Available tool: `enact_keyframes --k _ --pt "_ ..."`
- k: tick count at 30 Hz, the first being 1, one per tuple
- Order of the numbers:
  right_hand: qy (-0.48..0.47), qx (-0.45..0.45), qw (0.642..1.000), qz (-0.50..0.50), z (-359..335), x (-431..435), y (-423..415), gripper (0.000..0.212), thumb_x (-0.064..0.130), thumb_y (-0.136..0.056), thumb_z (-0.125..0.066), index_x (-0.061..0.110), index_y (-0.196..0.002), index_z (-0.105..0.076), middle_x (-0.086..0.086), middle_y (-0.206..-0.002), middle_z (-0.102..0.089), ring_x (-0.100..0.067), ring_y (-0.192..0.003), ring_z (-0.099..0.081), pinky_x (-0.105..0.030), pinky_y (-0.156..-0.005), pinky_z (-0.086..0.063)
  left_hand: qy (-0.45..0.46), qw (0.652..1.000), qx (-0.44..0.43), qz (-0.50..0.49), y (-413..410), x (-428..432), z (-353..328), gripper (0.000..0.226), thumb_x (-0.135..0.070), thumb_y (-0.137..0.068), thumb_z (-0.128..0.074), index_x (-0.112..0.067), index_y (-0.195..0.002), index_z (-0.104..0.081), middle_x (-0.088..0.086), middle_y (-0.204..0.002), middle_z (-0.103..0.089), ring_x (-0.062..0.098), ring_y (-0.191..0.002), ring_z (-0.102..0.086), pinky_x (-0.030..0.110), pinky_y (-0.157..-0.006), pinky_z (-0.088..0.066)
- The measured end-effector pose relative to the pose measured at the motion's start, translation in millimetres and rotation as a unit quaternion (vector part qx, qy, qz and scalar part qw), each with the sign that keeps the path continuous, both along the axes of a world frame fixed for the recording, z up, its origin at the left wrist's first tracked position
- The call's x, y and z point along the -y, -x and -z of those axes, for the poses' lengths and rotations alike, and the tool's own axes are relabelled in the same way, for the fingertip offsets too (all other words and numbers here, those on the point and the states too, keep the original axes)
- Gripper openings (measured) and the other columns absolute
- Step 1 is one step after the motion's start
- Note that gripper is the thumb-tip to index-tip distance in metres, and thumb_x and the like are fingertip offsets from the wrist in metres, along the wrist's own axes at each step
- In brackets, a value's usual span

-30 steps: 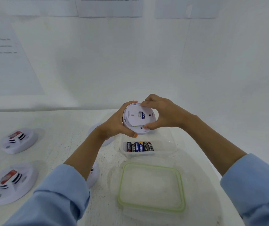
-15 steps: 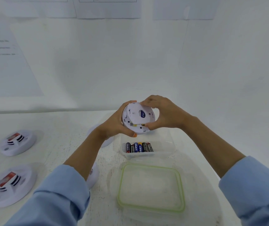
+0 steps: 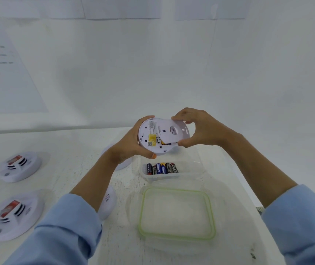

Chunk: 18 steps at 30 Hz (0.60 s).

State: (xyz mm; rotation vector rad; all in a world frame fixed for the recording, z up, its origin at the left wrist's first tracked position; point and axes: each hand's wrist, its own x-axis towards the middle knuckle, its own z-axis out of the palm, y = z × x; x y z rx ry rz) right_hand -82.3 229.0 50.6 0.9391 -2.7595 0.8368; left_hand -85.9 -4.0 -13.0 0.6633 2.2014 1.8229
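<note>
So, both hands are up off the table [image 3: 72, 169] with a white smoke detector [image 3: 147, 131] between them, held above the far end of the battery tub. The left hand [image 3: 132, 144] cups the detector body from the left, fingers wrapped round its rim and thumb underneath. The right hand [image 3: 200, 129] pinches the round back plate [image 3: 172, 131] between thumb and fingertips. That plate sits offset to the right, only half covering the body, so you can see a yellow sticker [image 3: 152, 139] and some printed text on the exposed part.

Right below is a clear plastic tub [image 3: 189, 173] with a row of batteries [image 3: 161, 168] lying side by side at its left end. Closer to the camera lies the tub's lid [image 3: 177, 190], the one with the green seal, flat on the table.

Over on the left are 2 more detectors, a far one [image 3: 20, 166] and a near one [image 3: 13, 217], both with red labels. A third detector [image 3: 108, 203] peeks out from under the left forearm, and a fourth [image 3: 123, 163] sits mostly hidden behind the left hand. Both sleeves are light blue.
</note>
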Motion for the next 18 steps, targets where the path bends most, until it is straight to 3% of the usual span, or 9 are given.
enact_keyframes --k 10,18 --pt "0.022 0.031 0.999 0.012 10.9 6.9 -41.9 0.062 0.012 -0.063 -0.082 0.017 -0.12 -0.059 0.0 -0.111 -0.053 -0.011 -0.098 -0.051 -0.004 -0.079 -0.036 0.032 0.999 -0.018 0.027 -35.7 5.9 2.6 0.11 -0.012 -0.044 -0.082 -0.021 -0.14 -0.029 0.0 -0.135 -0.045 0.015 -0.123 -0.048 0.029 -0.087 -0.052" --pt "0.021 0.026 0.999 0.007 18.3 5.1 -85.1 0.06 0.013 -0.062 -0.082 0.02 -0.118 -0.061 0.002 -0.108 -0.051 -0.004 -0.094 -0.049 0.002 -0.075 -0.033 0.029 1.0 -0.007 0.003 -88.7 5.9 3.1 0.109 -0.017 -0.039 -0.081 -0.03 -0.134 -0.029 -0.011 -0.129 -0.046 0.0 -0.114 -0.052 0.023 -0.081 -0.052"
